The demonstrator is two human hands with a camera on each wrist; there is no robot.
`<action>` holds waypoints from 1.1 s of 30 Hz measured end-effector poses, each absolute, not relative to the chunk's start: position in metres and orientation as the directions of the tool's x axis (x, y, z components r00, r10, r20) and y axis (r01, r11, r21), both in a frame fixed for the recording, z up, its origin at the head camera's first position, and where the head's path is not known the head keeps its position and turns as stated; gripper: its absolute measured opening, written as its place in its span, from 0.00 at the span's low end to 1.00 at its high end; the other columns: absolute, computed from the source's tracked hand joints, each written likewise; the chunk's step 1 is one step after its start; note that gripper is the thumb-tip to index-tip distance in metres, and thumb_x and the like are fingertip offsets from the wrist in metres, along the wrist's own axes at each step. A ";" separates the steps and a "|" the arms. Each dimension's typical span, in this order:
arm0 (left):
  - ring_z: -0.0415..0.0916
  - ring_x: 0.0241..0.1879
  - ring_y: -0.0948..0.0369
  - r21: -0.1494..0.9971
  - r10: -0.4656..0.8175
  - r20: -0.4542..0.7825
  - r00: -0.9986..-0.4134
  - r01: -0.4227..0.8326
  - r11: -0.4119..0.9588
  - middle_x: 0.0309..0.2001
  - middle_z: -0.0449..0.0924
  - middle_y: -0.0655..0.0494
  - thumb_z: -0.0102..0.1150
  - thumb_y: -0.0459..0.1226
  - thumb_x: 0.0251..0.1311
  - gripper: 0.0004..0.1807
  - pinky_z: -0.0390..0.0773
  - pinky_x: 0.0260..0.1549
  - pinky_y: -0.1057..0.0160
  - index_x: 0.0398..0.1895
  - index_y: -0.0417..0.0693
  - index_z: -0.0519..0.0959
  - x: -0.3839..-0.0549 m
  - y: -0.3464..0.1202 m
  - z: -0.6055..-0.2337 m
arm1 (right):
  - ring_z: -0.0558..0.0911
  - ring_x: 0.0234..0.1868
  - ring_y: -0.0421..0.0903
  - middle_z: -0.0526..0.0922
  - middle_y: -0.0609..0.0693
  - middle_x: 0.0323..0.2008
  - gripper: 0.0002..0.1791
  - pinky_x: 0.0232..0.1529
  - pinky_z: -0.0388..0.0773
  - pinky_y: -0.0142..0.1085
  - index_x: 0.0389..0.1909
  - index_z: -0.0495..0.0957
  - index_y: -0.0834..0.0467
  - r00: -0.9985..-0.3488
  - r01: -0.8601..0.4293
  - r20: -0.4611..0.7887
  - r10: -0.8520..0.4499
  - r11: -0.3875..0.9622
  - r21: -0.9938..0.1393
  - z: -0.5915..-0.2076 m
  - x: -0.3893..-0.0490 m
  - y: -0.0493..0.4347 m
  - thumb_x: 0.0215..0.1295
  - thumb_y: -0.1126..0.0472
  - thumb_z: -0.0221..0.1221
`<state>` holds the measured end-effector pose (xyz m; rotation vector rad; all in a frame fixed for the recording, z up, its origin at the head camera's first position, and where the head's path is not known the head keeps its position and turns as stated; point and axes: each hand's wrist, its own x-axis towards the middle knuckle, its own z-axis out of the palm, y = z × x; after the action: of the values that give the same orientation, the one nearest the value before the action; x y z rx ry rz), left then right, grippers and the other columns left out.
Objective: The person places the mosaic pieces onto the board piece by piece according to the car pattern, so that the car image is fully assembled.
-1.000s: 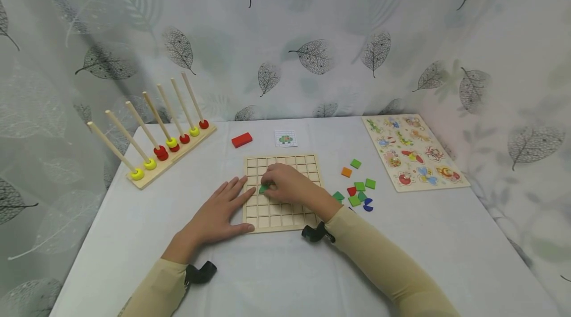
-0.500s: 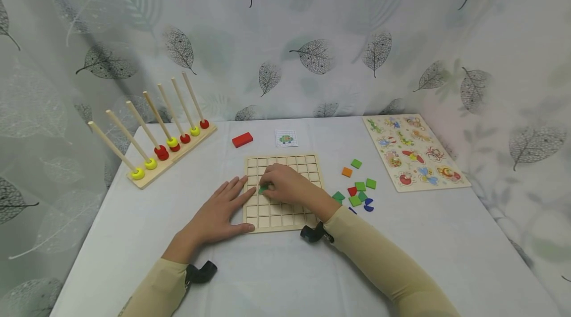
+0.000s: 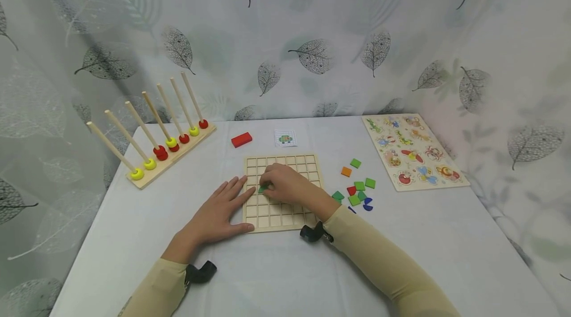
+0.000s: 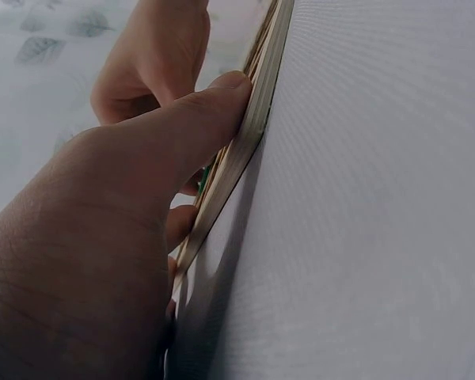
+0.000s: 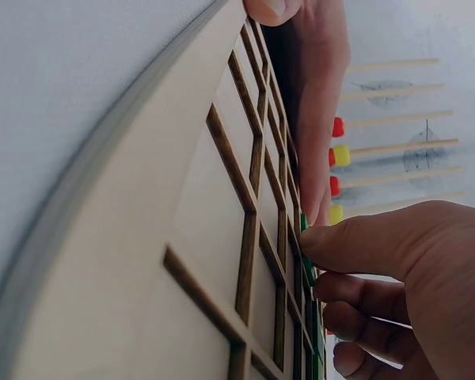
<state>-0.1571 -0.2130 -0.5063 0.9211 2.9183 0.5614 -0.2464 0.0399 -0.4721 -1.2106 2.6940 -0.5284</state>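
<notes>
The white table [image 3: 276, 267] bears gridded board [image 3: 275, 221]; tiles [image 3: 359, 186]; block [image 3: 242, 140]; card [image 3: 285, 139]; rack [image 3: 178, 153]; puzzle [image 3: 412, 156].

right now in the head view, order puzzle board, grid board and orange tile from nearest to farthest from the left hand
1. Grid board: touched by the left hand along its left side.
2. Orange tile: off to the right.
3. Puzzle board: farthest right.

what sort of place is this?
Probably a small staged tabletop setup for puzzle play; the room itself isn't clear. A leaf-print backdrop surrounds a white-covered table holding a wooden grid board and a peg rack with red and yellow beads.
</notes>
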 end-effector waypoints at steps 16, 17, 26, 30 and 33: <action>0.41 0.87 0.48 0.353 0.557 0.083 -0.826 0.547 0.759 0.88 0.47 0.50 0.61 0.71 0.64 0.54 0.45 0.83 0.46 0.88 0.57 0.61 -0.157 -0.213 -0.509 | 0.83 0.50 0.43 0.87 0.44 0.47 0.10 0.57 0.81 0.39 0.51 0.91 0.52 -0.692 -0.670 0.036 -0.721 0.622 -0.406 -0.458 -0.245 0.055 0.72 0.61 0.70; 0.41 0.86 0.48 0.354 0.557 0.082 -0.826 0.547 0.759 0.88 0.47 0.50 0.61 0.71 0.64 0.54 0.45 0.83 0.46 0.88 0.57 0.61 -0.157 -0.213 -0.508 | 0.83 0.51 0.43 0.87 0.44 0.48 0.10 0.57 0.81 0.39 0.52 0.91 0.52 -0.692 -0.669 0.037 -0.721 0.620 -0.410 -0.458 -0.245 0.056 0.73 0.60 0.70; 0.42 0.86 0.47 0.357 0.558 0.085 -0.825 0.548 0.756 0.88 0.47 0.49 0.62 0.71 0.64 0.54 0.46 0.83 0.46 0.88 0.57 0.61 -0.157 -0.213 -0.507 | 0.83 0.52 0.44 0.87 0.45 0.50 0.11 0.57 0.82 0.41 0.53 0.91 0.54 -0.705 -0.653 0.049 -0.708 0.621 -0.434 -0.456 -0.247 0.065 0.72 0.60 0.71; 0.42 0.86 0.47 0.356 0.561 0.083 -0.824 0.550 0.755 0.88 0.47 0.49 0.62 0.71 0.64 0.54 0.46 0.83 0.45 0.88 0.56 0.61 -0.157 -0.213 -0.507 | 0.83 0.48 0.43 0.87 0.45 0.48 0.11 0.53 0.82 0.40 0.52 0.91 0.54 -0.720 -0.643 0.067 -0.691 0.629 -0.436 -0.455 -0.247 0.074 0.71 0.60 0.72; 0.42 0.86 0.47 0.361 0.559 0.076 -0.826 0.545 0.757 0.88 0.47 0.49 0.62 0.71 0.64 0.54 0.46 0.83 0.46 0.88 0.56 0.61 -0.157 -0.213 -0.507 | 0.83 0.47 0.43 0.87 0.46 0.48 0.12 0.51 0.82 0.40 0.52 0.91 0.55 -0.734 -0.628 0.068 -0.676 0.637 -0.447 -0.454 -0.247 0.082 0.70 0.60 0.73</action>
<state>-0.1574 -0.2128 -0.5067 0.9152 2.9098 0.5795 -0.2466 0.0824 -0.4537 -1.0973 2.7454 -0.6885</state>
